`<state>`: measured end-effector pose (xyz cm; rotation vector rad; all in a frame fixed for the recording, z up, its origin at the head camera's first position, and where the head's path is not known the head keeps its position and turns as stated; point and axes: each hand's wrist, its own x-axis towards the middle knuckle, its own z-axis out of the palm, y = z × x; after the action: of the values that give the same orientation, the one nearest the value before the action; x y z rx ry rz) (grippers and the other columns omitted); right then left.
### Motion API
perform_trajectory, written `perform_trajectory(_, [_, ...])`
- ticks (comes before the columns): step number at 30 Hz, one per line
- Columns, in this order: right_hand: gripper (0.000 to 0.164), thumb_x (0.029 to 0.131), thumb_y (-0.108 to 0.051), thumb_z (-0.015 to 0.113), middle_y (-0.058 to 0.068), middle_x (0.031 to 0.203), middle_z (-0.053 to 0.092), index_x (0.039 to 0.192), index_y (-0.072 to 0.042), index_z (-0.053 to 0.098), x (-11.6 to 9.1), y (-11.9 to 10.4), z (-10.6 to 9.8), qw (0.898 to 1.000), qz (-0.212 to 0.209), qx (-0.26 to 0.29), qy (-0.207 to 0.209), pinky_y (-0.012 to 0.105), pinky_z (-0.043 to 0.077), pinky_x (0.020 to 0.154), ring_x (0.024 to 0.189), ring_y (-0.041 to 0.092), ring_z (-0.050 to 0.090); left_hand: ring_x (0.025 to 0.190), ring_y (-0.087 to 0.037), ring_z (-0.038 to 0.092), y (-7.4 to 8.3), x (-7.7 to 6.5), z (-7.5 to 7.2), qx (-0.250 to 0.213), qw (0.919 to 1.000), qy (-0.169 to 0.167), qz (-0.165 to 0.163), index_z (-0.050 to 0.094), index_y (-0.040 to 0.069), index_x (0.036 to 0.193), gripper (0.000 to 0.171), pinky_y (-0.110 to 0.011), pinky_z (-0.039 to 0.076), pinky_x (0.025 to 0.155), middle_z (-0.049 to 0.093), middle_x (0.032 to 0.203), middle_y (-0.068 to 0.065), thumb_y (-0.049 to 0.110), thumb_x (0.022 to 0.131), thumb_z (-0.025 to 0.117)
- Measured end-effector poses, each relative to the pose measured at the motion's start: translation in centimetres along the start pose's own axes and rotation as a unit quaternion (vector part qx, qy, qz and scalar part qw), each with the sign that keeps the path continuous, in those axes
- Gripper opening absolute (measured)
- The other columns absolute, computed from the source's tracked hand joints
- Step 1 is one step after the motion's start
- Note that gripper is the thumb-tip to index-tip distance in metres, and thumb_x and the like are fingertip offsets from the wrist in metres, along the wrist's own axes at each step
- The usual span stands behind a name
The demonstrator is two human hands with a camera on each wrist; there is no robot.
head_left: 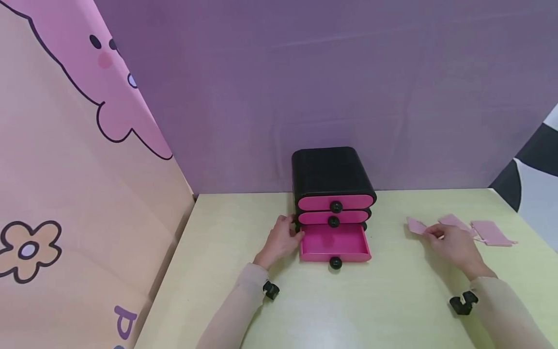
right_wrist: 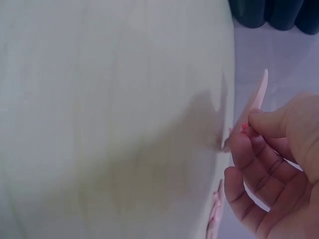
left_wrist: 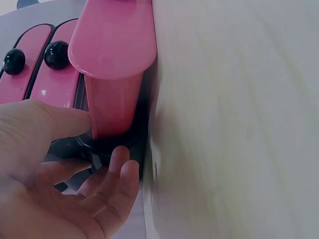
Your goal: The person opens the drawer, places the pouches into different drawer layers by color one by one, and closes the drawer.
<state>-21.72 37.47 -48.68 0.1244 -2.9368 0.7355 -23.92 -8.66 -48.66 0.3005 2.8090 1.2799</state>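
A small black drawer cabinet (head_left: 329, 172) with pink fronts stands near the back of the table, its bottom drawer (head_left: 314, 257) pulled out and bare inside. My left hand (head_left: 279, 241) is at the cabinet's left side. In the left wrist view its thumb (left_wrist: 75, 122) touches the drawer's side wall, while the other fingers bend loosely by the black casing. Over on the right, my right hand (head_left: 455, 247) pinches a small flat pink pouch (head_left: 415, 226) between thumb and fingertips. The right wrist view shows this pouch (right_wrist: 259, 92) tilted up, with a reddish bit at the pinch.
Two more pink pouches lie right of the cabinet: one (head_left: 453, 221) partly behind my right hand, the other (head_left: 491, 233) farther right with strings showing. A purple backdrop (head_left: 279, 97) rises behind the table (head_left: 392, 300); a printed panel (head_left: 87, 184) borders the left.
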Motion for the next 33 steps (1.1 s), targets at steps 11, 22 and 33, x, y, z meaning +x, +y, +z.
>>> perform_trajectory(11, [0.019, 0.102, -0.019, 0.069, 0.004, 0.082, 0.075, 0.105, -0.003, 0.079, -0.4, -3.7, -0.2, 0.998, -0.053, 0.005, 0.041, 0.024, 0.043, 0.058, 0.069, 0.004, 0.057, 0.105, -0.021, 0.069, -0.2, 0.0, -0.1, -0.009, 0.9999, 0.001, 0.008, 0.048, -0.003, 0.156, 0.064, -0.030, 0.059, 0.084, 0.055, 0.141, -0.019, 0.023, 0.102, 0.071])
perform_trajectory(22, [0.019, 0.102, -0.022, 0.070, 0.005, 0.084, 0.077, 0.104, -0.006, 0.080, -1.3, -6.7, -0.4, 0.997, -0.068, 0.025, 0.028, 0.025, 0.045, 0.056, 0.065, 0.003, 0.057, 0.103, -0.020, 0.070, -0.5, 0.3, 0.1, -0.008, 0.9999, 0.000, 0.013, 0.051, -0.003, 0.154, 0.060, -0.030, 0.058, 0.082, 0.055, 0.141, -0.018, 0.022, 0.103, 0.070])
perform_trajectory(33, [0.019, 0.103, -0.023, 0.071, 0.004, 0.087, 0.076, 0.107, -0.006, 0.080, -2.0, -8.8, -0.2, 0.997, -0.066, 0.028, -0.009, 0.025, 0.046, 0.057, 0.071, 0.010, 0.058, 0.103, -0.021, 0.069, -0.4, 0.1, 0.2, -0.008, 0.9999, 0.001, 0.013, 0.051, -0.003, 0.153, 0.060, -0.033, 0.059, 0.084, 0.055, 0.140, -0.019, 0.023, 0.102, 0.070])
